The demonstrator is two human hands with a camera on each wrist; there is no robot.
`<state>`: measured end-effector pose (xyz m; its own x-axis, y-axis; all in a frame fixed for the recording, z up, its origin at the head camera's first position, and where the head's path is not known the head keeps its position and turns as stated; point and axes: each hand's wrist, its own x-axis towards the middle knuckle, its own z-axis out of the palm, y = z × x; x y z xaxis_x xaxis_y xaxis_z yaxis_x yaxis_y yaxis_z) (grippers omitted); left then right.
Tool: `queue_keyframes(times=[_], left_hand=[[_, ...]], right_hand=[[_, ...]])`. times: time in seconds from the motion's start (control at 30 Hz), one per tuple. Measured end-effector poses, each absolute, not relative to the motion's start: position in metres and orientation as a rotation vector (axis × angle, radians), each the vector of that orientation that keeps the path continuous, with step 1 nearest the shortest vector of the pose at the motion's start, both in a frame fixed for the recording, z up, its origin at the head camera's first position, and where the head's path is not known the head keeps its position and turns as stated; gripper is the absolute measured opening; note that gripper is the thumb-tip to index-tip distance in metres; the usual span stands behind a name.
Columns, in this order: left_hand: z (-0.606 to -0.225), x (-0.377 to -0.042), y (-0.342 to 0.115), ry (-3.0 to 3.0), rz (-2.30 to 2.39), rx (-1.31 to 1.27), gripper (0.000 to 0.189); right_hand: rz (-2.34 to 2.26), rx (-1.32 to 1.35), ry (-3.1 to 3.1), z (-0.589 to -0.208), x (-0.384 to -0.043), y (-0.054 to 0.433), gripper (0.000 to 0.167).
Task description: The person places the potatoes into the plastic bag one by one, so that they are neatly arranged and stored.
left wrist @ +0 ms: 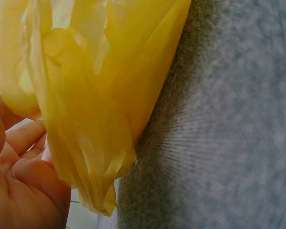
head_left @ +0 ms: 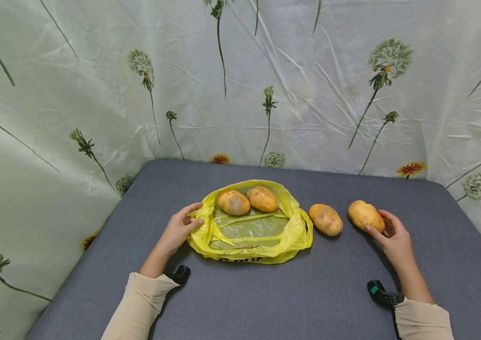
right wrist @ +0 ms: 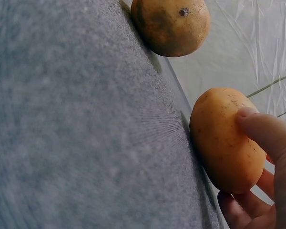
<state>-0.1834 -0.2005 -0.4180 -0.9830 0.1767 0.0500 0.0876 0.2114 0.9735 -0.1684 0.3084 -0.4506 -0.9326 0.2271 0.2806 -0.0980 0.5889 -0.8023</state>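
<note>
Bagged potatoes point(head_left: 248, 200) in head view only

The yellow bag point(left wrist: 93, 90) runs past the left wrist view's top edge; its black lettering point(head_left: 240, 259) is half folded under.

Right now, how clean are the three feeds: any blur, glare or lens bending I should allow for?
Head view: sharp, evenly lit, soft shadows under the potatoes, wide-lens bending at the table edges. Left wrist view: the yellow bag fills the frame, bright and translucent, and the cloth smears toward the right. Right wrist view: the held potato is fairly crisp, the grey cloth at left blurred, the background bright.
</note>
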Motion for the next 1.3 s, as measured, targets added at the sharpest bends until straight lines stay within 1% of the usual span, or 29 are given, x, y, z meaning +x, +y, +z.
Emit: queue_keyframes(times=[0.17,0.37,0.6,0.87,1.07,1.3], left_hand=[[-0.433,-0.191,-0.205,2.403,1.915,0.267,0.049],[-0.436,-0.191,-0.206,2.419,1.915,0.29,0.049],[-0.41,-0.179,-0.197,2.412,1.883,0.25,0.048],[-0.408,-0.178,-0.196,2.417,1.884,0.248,0.048],[-0.408,-0.179,-0.196,2.411,1.887,0.239,0.048],[-0.408,-0.178,-0.196,2.425,1.876,0.235,0.048]], right_hand=[[1.235,-0.105,-2.451,-0.452,-0.167,0.307,0.056],[1.24,-0.113,-2.391,-0.45,-0.167,0.304,0.053],[1.231,-0.136,-2.339,-0.44,-0.166,0.297,0.052],[1.247,-0.104,-2.296,-0.43,-0.165,0.285,0.055],[1.304,-0.028,-2.239,-0.418,-0.162,0.273,0.055],[1.319,0.171,-2.196,-0.407,-0.16,0.258,0.055]])
